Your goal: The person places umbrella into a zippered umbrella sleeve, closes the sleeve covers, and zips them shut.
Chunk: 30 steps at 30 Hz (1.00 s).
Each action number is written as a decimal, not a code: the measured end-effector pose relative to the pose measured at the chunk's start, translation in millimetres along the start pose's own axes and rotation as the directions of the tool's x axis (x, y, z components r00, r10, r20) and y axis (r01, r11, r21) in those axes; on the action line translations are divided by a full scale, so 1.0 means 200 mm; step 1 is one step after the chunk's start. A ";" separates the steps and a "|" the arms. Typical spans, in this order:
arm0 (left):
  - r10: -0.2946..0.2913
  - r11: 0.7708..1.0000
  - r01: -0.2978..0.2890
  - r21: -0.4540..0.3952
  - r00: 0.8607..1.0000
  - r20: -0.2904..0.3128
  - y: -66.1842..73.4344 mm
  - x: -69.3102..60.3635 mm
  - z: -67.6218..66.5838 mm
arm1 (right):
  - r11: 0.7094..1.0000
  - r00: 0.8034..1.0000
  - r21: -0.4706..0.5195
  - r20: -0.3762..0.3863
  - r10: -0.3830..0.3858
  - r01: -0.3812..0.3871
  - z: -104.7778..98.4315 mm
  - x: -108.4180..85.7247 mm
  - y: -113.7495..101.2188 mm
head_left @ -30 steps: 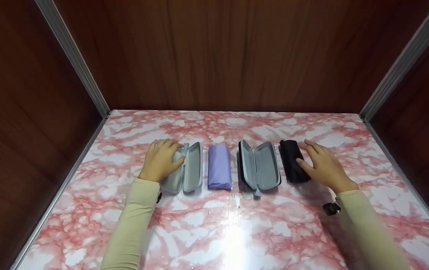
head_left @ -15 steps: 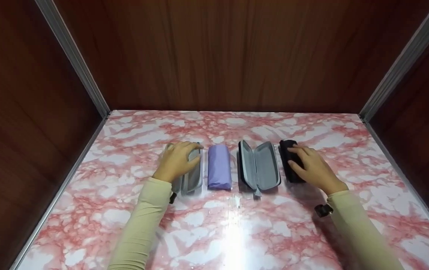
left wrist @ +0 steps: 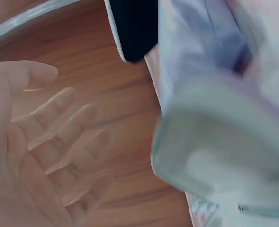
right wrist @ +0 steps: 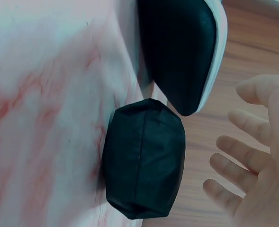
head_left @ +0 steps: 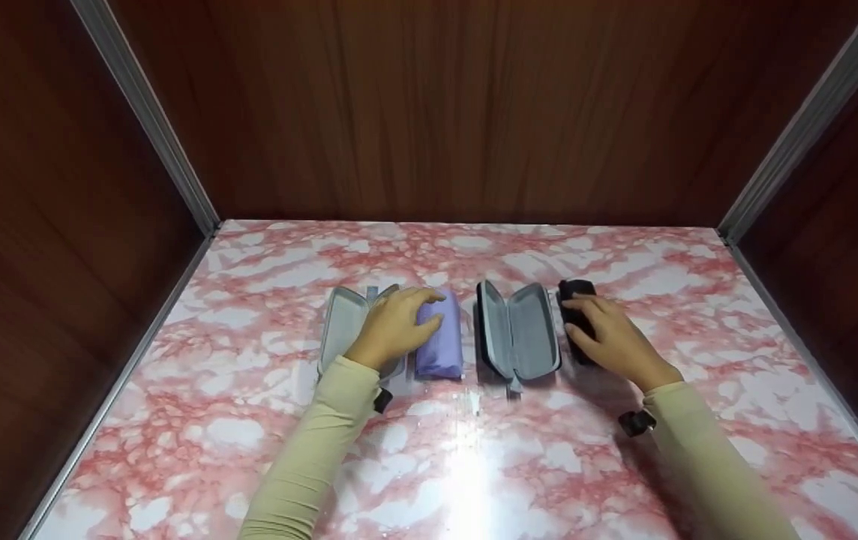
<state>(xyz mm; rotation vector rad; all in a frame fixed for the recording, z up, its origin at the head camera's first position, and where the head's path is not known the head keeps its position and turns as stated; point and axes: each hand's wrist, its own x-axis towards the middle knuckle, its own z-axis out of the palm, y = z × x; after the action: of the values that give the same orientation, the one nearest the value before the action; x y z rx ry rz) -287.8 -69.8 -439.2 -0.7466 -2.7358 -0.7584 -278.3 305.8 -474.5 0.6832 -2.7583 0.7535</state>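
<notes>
My left hand [head_left: 393, 324] hovers over the right half of an unfolded grey-lined zip case [head_left: 342, 322], its fingertips reaching over a purple folded fabric bundle [head_left: 444, 346]. In the left wrist view that hand [left wrist: 49, 142] has spread, relaxed fingers and holds nothing. Above a black fabric bundle [head_left: 577, 288] hangs my right hand [head_left: 615, 343], covering part of it. The right wrist view has the black bundle [right wrist: 144, 161] apart from the loosely bent fingers of the right hand [right wrist: 248, 151]. Between the two bundles lies a black zip case [head_left: 534, 330], unfolded, with grey lining.
All four-sided around the work, brown wood-grain panels [head_left: 429, 112] with metal edge strips close off the back and sides. The tabletop [head_left: 249, 300] has a red and white marbled pattern. A bright glare streak falls on its front middle.
My left hand has moved right, from the left half of the left case toward the purple bundle. The right hand has shifted left over the black bundle. Cases and bundles have stayed put.
</notes>
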 end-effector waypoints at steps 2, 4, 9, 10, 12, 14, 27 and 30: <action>-0.005 0.999 0.005 -0.034 1.000 0.015 0.02 0.01 0.02 | 1.000 1.000 0.010 0.005 0.009 -0.009 0.00 0.00 -0.01; -0.019 0.996 0.022 -0.083 0.999 0.035 0.04 0.01 0.04 | 1.000 1.000 0.026 0.009 0.018 -0.018 0.01 0.00 -0.02; -0.055 0.968 0.079 -0.237 0.993 0.109 0.08 0.03 0.09 | 0.996 1.000 0.086 -0.003 0.018 -0.018 0.02 0.01 -0.04; -0.058 0.961 0.089 -0.262 0.991 0.122 0.09 0.03 0.11 | 0.995 1.000 0.096 -0.010 0.013 -0.012 0.02 0.01 -0.04; -0.059 0.947 0.100 -0.305 0.988 0.142 0.10 0.03 0.13 | 0.994 1.000 0.111 -0.026 0.002 0.001 0.03 0.02 -0.05; -0.055 0.933 0.106 -0.344 0.986 0.155 0.11 0.03 0.15 | 0.993 0.999 0.120 -0.040 -0.011 0.015 0.04 0.03 -0.05; -0.126 0.742 0.280 -0.610 0.951 0.283 0.18 0.03 0.29 | 0.950 0.989 0.281 -0.021 0.146 -0.135 0.08 0.05 -0.10; -0.156 0.697 0.318 -0.643 0.942 0.297 0.20 0.03 0.32 | 0.946 0.986 0.289 -0.031 0.165 -0.149 0.09 0.06 -0.11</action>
<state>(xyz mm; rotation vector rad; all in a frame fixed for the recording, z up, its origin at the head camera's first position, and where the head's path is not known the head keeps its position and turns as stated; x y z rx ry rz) -275.6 -3.5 -475.2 -0.6105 -2.7461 -1.9299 -279.0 275.4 -477.0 0.4841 -2.7032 1.2048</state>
